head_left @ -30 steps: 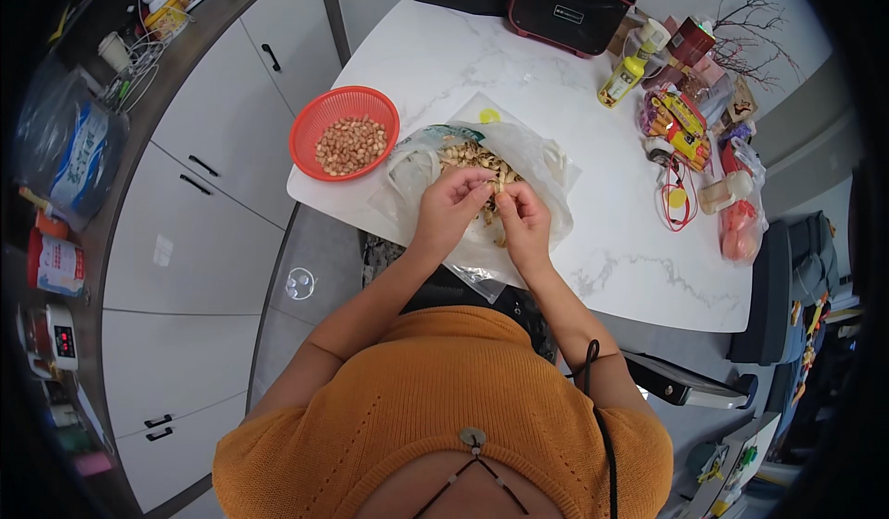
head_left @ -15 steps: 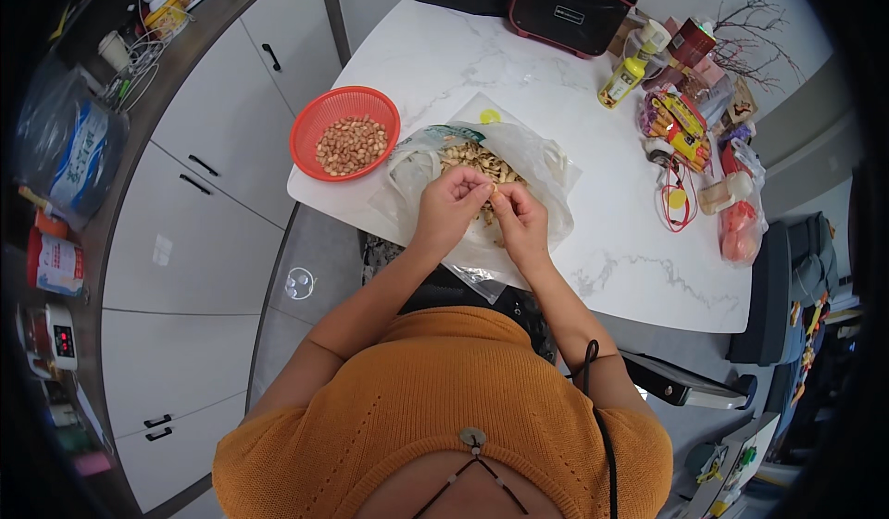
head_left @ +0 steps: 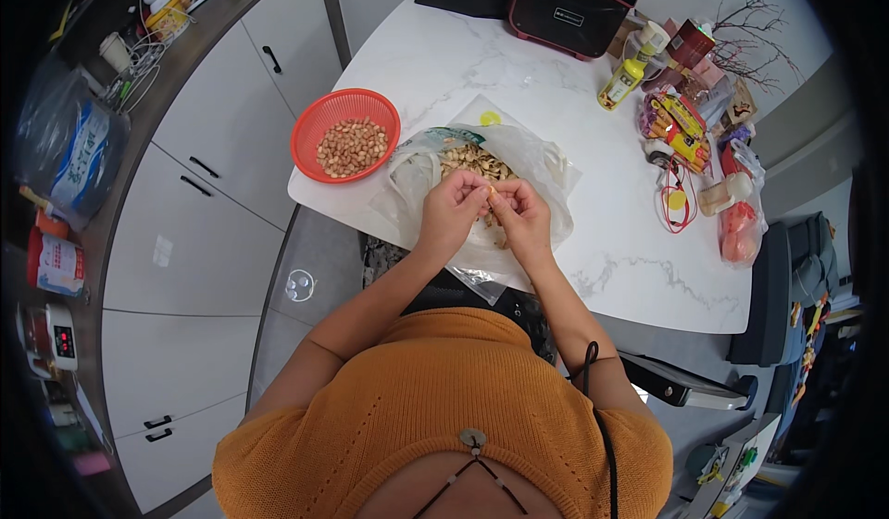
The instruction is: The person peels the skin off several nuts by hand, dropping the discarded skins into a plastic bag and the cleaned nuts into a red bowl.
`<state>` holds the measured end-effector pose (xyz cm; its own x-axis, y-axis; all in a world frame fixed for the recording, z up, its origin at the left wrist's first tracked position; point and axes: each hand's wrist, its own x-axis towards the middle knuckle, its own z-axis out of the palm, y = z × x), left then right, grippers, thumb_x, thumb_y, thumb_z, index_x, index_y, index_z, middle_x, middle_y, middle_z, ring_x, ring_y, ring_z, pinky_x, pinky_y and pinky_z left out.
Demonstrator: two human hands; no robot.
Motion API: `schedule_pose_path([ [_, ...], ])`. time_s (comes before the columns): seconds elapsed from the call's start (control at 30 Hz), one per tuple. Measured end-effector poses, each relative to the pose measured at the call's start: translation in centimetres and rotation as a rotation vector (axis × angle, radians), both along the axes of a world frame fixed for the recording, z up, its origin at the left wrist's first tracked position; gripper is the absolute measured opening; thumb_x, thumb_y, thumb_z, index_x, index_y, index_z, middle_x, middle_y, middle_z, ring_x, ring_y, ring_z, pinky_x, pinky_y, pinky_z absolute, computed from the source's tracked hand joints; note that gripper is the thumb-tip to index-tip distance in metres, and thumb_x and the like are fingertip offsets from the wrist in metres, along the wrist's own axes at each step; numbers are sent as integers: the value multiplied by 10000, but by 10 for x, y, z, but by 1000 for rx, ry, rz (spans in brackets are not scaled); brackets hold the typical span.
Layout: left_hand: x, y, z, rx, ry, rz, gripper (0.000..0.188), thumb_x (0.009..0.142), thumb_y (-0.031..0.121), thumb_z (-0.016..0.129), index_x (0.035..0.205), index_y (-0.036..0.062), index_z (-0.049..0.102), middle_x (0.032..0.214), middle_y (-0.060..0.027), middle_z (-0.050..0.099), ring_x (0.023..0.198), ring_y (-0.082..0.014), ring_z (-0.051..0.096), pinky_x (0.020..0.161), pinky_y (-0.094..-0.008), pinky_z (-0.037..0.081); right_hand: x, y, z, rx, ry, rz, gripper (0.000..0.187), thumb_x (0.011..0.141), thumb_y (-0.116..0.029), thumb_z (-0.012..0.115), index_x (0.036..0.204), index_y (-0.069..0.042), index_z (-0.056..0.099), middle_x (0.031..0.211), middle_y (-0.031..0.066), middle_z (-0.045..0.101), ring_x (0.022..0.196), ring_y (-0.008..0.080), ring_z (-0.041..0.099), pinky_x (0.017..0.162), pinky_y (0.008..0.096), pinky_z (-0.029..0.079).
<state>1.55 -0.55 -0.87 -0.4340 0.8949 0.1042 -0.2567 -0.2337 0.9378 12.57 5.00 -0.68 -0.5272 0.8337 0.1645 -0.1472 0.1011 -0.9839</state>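
My left hand point(head_left: 451, 212) and my right hand point(head_left: 519, 222) meet over an open plastic bag point(head_left: 546, 162) at the table's near edge. Their fingertips pinch one small peanut point(head_left: 491, 191) between them; most of it is covered by the fingers. Tan peanut shells point(head_left: 475, 158) fill the bag's mouth, partly hidden behind my hands. To the left of the bag stands a red plastic colander point(head_left: 310, 116), with shelled peanuts point(head_left: 352, 147) on its bottom.
The bag lies on a white marbled table point(head_left: 444, 51). A black case with red trim point(head_left: 569, 14) stands at the far side. Along the right are a yellow bottle point(head_left: 620, 84), snack packs point(head_left: 681, 130) and a red lanyard point(head_left: 679, 213). White cabinets point(head_left: 199, 213) curve along the left.
Both hands remain over the bag, with only small shifts of the fingers around the peanut. The colander and the bag stay in place.
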Motion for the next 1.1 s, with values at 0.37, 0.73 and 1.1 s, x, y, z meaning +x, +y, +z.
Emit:
schedule_pose_path([
  [0.37,-4,2,-7,-122,-134,5,78,857,31,488,913,-14,519,846,-68,564,720,-111,563,674,-222,486,-6,4,1,-29,7,2,101,835,-73,561,898,5,554,667,0,561,549,33,470,487,164,378],
  [0.73,-13,14,-12,-72,-809,-185,232,882,43,407,1084,-61,451,1053,-159,512,1008,-221,519,916,-316,424,-6,25,8,129,-99,58,111,790,-76,616,878,-10,603,661,-43,532,574,19,435,529,149,368],
  [1.1,-17,10,9,-61,-782,-208,365,851,-32,410,1206,-81,339,1139,-201,438,1075,-237,470,960,-306,396,1,29,9,65,-104,15,159,801,-72,600,949,-16,583,680,-58,503,584,4,415,526,142,354],
])
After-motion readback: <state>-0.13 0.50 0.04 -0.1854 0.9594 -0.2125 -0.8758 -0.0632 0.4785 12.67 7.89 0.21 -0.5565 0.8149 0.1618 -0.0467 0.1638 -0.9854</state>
